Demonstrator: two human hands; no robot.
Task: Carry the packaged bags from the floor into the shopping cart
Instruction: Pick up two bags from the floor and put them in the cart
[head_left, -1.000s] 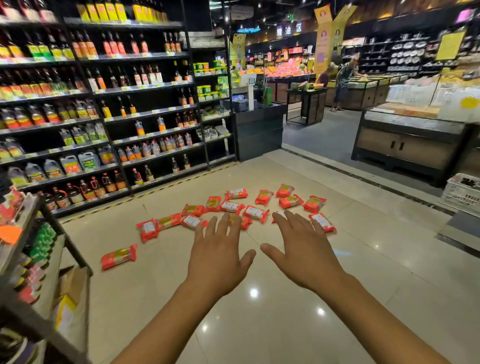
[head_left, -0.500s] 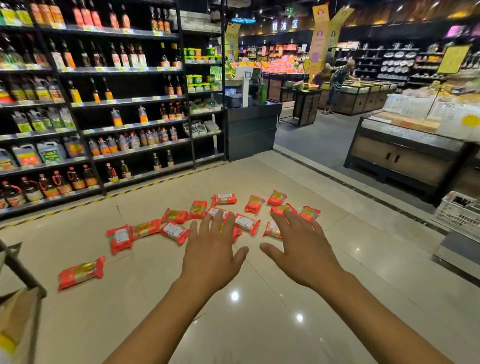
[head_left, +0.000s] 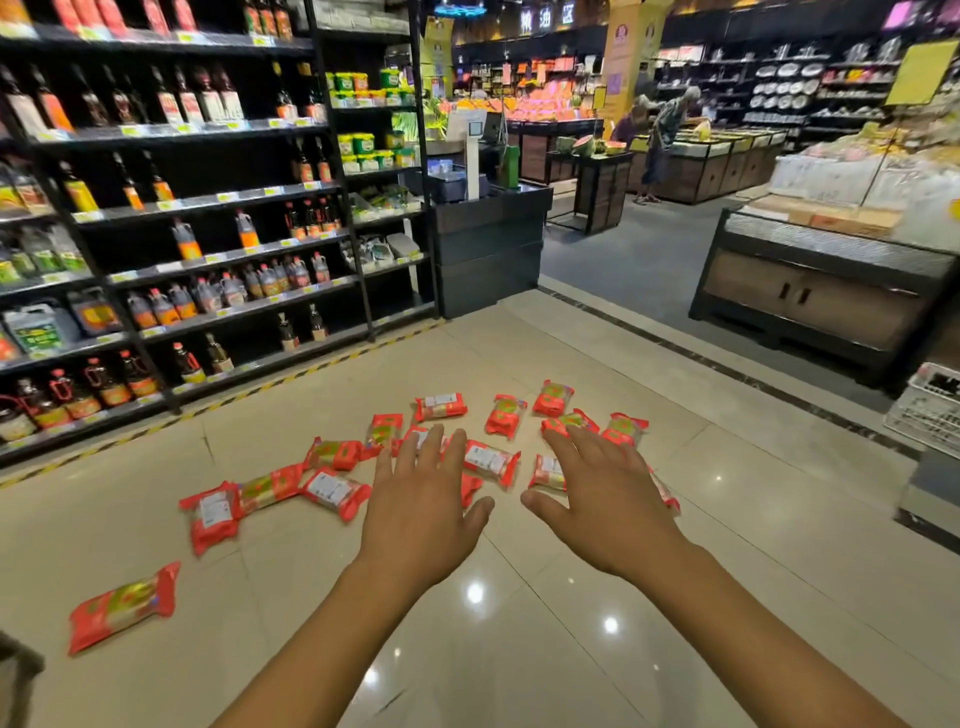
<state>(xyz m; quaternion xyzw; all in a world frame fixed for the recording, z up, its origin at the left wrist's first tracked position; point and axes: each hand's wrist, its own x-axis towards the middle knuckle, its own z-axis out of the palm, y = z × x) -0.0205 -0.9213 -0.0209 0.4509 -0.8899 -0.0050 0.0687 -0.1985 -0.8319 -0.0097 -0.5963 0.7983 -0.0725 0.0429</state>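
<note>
1. Packaged bags (head_left: 440, 406) are lying flat on the glossy tiled floor (head_left: 519, 649), scattered in a loose band across the middle of the frame.
2. They are showing as shiny red-orange plastic pillow packs with crimped ends. Some are facing up with a white printed label, others with a green-yellow panel.
3. One lone bag (head_left: 123, 605) is lying tilted at the lower left, well apart from the cluster.
4. Left hand (head_left: 423, 512) is hovering palm down at centre frame with its fingers straight and spread apart, gripping nothing. It is covering parts of a few bags in the picture.
5. Right hand (head_left: 605, 506) is hovering just right of centre, also palm down with fingers straight and apart, holding nothing.
6. The thumbs are pointing toward each other with a gap between the hands, and a white-labelled bag (head_left: 491, 461) is showing above that gap.
7. Dark shelves (head_left: 218, 202) of bottles are filling the upper left.
8. A white crate (head_left: 930, 410) is sitting at the right edge.
</note>
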